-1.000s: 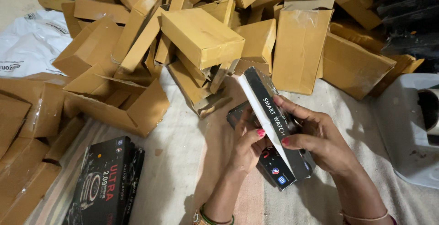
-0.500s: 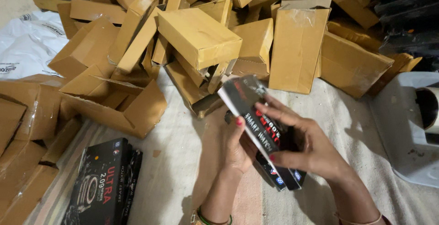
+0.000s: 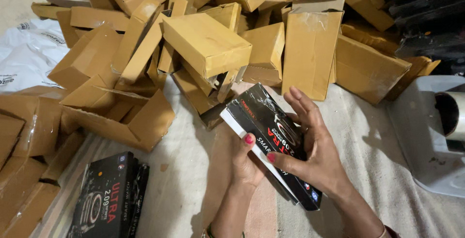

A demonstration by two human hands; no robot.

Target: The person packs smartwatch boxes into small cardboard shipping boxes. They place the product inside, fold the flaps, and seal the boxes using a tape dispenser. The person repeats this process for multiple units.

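Black, glossy retail box (image 3: 271, 138) sits clamped between your left hand (image 3: 244, 163) and right hand (image 3: 315, 151); stiff, light, likely slippery—grip the long edges.

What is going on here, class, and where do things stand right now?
A person sitting over a cloth-covered floor holds a black product box in both hands. The left hand supports it from underneath, and the right hand grips its far side, fingers spread over the top. A similar black box lies at lower left. A heap of brown cardboard cartons fills the space ahead, and a white plastic bag lies at left.
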